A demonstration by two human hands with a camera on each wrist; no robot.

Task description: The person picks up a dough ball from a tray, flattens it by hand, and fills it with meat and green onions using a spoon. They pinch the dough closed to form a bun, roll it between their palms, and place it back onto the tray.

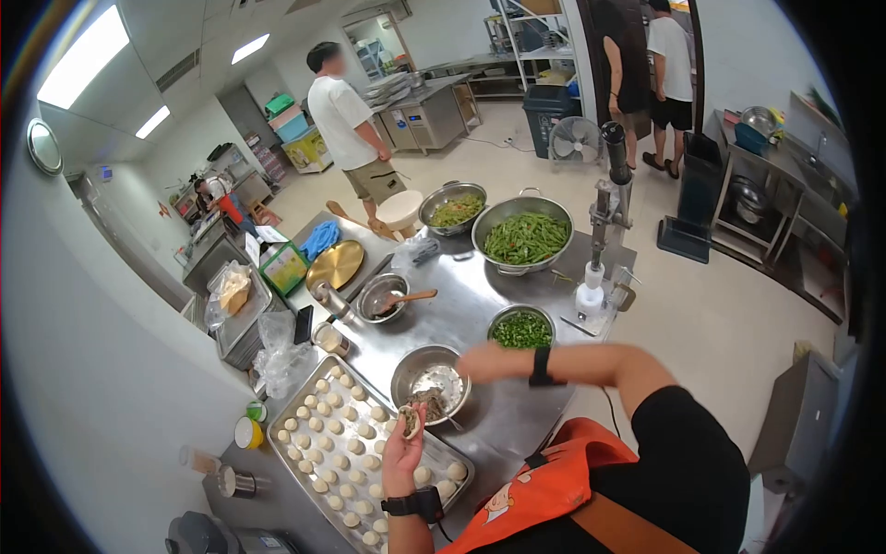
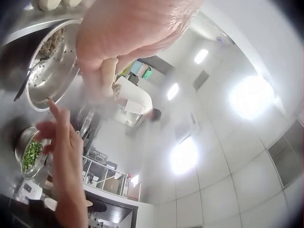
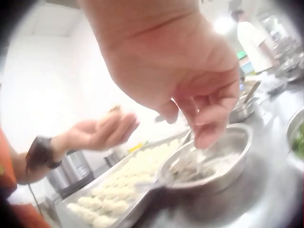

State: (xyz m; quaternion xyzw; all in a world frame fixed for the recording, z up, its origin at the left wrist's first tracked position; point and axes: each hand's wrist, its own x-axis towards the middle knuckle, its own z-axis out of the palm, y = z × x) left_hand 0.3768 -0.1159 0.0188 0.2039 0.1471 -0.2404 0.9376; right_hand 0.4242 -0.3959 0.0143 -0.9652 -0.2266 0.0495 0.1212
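In the head view my left hand (image 1: 402,452), palm up, holds a round dough wrapper (image 1: 412,421) with dark minced filling on it. Its fingers curl round the dough's edge, seen again in the left wrist view as a pale dough rim (image 2: 109,71). Above the steel mixing bowl (image 1: 402,372) is my right hand (image 1: 482,363), blurred in the head view. Its fingers are loosely bent with nothing between them in the right wrist view. Filling (image 1: 426,403) lies at one side of the bowl, where a spoon (image 1: 453,422) leans on the rim.
A metal tray (image 1: 293,464) of dough pieces (image 1: 355,446) adjoins the bowl. Beyond are chopped greens (image 1: 522,330), a bowl with a wooden spoon (image 1: 406,298), green beans (image 1: 526,238) and a steel press stand (image 1: 604,222). A person (image 1: 343,115) stands past the table.
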